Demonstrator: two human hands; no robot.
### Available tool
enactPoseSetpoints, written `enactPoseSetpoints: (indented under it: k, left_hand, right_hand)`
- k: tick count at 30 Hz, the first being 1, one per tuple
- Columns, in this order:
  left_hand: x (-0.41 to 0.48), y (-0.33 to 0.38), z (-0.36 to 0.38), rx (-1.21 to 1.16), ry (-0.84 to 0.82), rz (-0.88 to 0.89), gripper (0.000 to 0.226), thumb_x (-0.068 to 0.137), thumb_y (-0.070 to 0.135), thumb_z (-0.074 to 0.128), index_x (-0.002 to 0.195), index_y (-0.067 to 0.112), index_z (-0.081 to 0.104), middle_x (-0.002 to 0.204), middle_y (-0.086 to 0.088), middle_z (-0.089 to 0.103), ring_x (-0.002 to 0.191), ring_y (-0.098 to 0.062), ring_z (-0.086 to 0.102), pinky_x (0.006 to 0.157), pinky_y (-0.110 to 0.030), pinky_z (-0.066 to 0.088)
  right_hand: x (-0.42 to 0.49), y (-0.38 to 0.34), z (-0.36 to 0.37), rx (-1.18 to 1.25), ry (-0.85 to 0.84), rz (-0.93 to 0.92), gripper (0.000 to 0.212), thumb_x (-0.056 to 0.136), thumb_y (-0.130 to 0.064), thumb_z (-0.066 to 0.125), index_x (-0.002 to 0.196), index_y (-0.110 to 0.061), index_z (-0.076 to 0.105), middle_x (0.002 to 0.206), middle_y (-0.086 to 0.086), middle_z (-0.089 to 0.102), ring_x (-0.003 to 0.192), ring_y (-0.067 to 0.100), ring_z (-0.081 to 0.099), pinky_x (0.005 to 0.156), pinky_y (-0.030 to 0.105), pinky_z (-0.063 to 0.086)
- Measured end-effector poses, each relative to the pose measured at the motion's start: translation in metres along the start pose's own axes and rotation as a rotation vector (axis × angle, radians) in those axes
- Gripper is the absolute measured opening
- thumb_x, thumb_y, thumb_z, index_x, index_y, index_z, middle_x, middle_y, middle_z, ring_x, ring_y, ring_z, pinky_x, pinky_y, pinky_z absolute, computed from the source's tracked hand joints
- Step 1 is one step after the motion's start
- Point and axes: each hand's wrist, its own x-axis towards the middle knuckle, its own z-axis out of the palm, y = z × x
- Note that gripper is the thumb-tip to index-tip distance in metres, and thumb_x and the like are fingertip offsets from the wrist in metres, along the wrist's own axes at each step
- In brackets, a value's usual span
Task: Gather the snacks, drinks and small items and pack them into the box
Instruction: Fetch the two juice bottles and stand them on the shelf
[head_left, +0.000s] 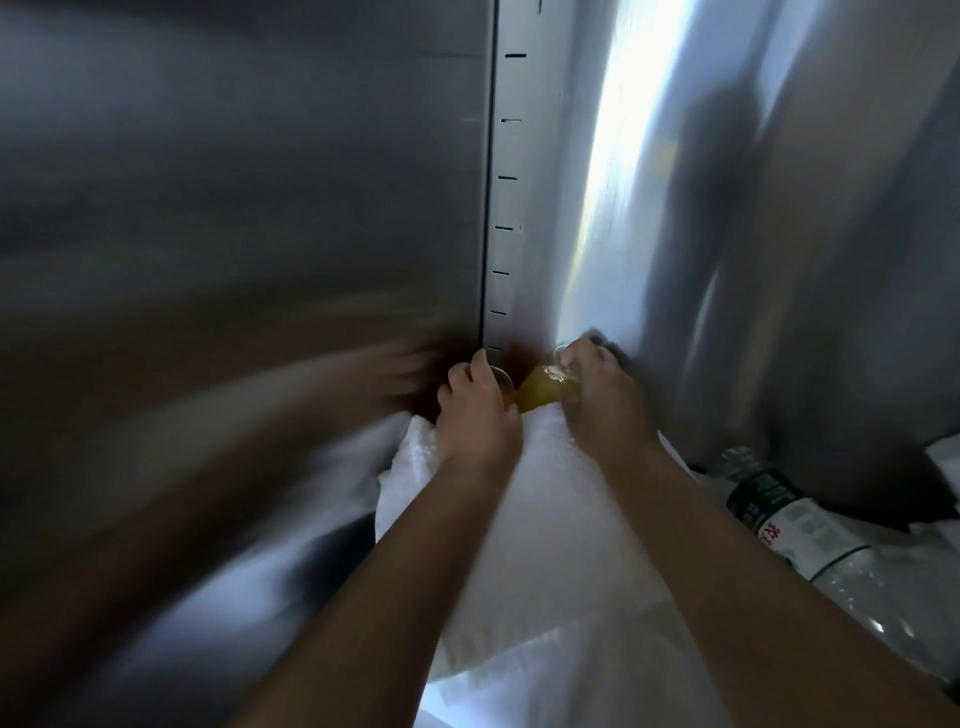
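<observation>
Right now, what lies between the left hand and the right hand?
In the head view, a yellow drink lies between the left hand and the right hand, above white padding; both hands grip it.

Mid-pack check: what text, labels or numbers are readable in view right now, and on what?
"农": a red character, probably, on the white label band of the clear bottle; its neighbour is cut off.
Green band of the same label: print too small to read.
Yellow drink being held: no text visible.
Slotted metal upright: slots only, no numbers.
</observation>
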Motion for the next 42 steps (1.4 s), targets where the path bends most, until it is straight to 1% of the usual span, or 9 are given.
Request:
enactPoseSetpoints:
  k: [7, 15, 18, 22, 27, 33, 35, 38, 42]
  left_hand:
    - [-0.002, -0.005, 0.002, -0.011, 0.119, 0.126, 0.071, 0.088, 0.022, 0.059, 0.148, 0.017, 0.02, 0.147, -0.008, 0.03, 0.128, -0.029, 0.034, 0.103, -0.041, 0.032]
    - [-0.013, 0.004, -0.007, -0.301, 0.421, 0.396, 0.072, 0.079, 0.002, 0.065, 0.143, 0.009, 0.033, 0.136, -0.015, 0.035, 0.123, -0.031, 0.042, 0.103, -0.041, 0.037]
    - [-0.018, 0.005, -0.013, -0.452, 0.476, 0.522, 0.067, 0.083, 0.003, 0.064, 0.142, 0.006, 0.032, 0.134, -0.011, 0.03, 0.126, -0.022, 0.038, 0.108, -0.028, 0.033]
    - [-0.023, 0.015, -0.033, -0.577, 0.517, 0.568, 0.057, 0.085, 0.002, 0.064, 0.136, 0.0, 0.039, 0.131, -0.006, 0.029, 0.127, -0.012, 0.035, 0.108, -0.021, 0.027]
    - [-0.038, 0.03, -0.072, -0.619, 0.571, 0.65, 0.052, 0.085, 0.005, 0.065, 0.13, -0.002, 0.042, 0.131, -0.01, 0.033, 0.126, -0.001, 0.032, 0.107, -0.016, 0.024]
    - [-0.076, 0.028, -0.074, -0.714, 0.503, 0.489, 0.045, 0.087, 0.014, 0.062, 0.127, 0.004, 0.044, 0.128, -0.011, 0.04, 0.119, 0.0, 0.036, 0.101, -0.009, 0.024]
    - [-0.084, 0.021, -0.065, -0.726, 0.459, 0.461, 0.05, 0.088, 0.021, 0.06, 0.132, 0.016, 0.038, 0.132, -0.003, 0.039, 0.122, -0.002, 0.037, 0.1, -0.009, 0.026]
    - [-0.09, 0.009, -0.053, -0.713, 0.31, 0.396, 0.073, 0.084, 0.038, 0.063, 0.14, 0.042, 0.016, 0.137, 0.009, 0.037, 0.122, -0.003, 0.045, 0.093, -0.006, 0.035]
    - [-0.092, -0.012, -0.04, -0.707, 0.23, 0.324, 0.086, 0.079, 0.038, 0.073, 0.146, 0.032, 0.02, 0.127, 0.013, 0.051, 0.108, 0.007, 0.053, 0.082, -0.004, 0.043]
  right_hand:
    - [-0.005, -0.003, -0.003, 0.037, 0.065, -0.135, 0.024, 0.087, -0.009, 0.055, 0.11, -0.009, 0.051, 0.112, 0.011, 0.057, 0.102, 0.029, 0.054, 0.083, 0.037, 0.045]
    - [-0.021, -0.01, -0.013, 0.31, 0.309, -0.311, 0.024, 0.083, -0.002, 0.06, 0.105, -0.002, 0.051, 0.132, 0.018, 0.045, 0.13, 0.032, 0.034, 0.108, 0.039, 0.028]
    - [-0.027, -0.012, -0.019, 0.431, 0.43, -0.34, 0.02, 0.087, -0.007, 0.056, 0.104, 0.003, 0.051, 0.135, 0.02, 0.043, 0.132, 0.024, 0.032, 0.109, 0.032, 0.029]
    - [-0.033, -0.017, -0.029, 0.496, 0.549, -0.409, 0.019, 0.09, -0.009, 0.052, 0.101, 0.006, 0.052, 0.138, 0.02, 0.041, 0.131, 0.032, 0.035, 0.104, 0.048, 0.034]
    - [-0.033, -0.038, -0.057, 0.673, 0.642, -0.366, 0.016, 0.093, -0.018, 0.05, 0.108, -0.012, 0.052, 0.138, 0.009, 0.041, 0.137, 0.036, 0.028, 0.107, 0.053, 0.03]
    - [-0.06, -0.044, -0.058, 0.693, 0.555, -0.268, 0.028, 0.091, -0.026, 0.053, 0.119, -0.025, 0.051, 0.13, -0.016, 0.045, 0.129, 0.012, 0.039, 0.108, 0.026, 0.033]
    - [-0.065, -0.042, -0.052, 0.755, 0.495, -0.229, 0.041, 0.091, -0.028, 0.055, 0.131, -0.025, 0.044, 0.136, -0.016, 0.043, 0.129, 0.009, 0.041, 0.104, 0.033, 0.041]
    - [-0.076, -0.039, -0.034, 0.852, 0.305, -0.16, 0.061, 0.09, -0.036, 0.055, 0.138, -0.045, 0.019, 0.126, -0.048, 0.034, 0.114, -0.019, 0.043, 0.086, 0.009, 0.044]
    - [-0.091, -0.028, -0.002, 0.78, 0.29, -0.042, 0.053, 0.085, -0.046, 0.058, 0.127, -0.042, 0.026, 0.103, -0.041, 0.048, 0.094, -0.025, 0.048, 0.07, -0.001, 0.039]
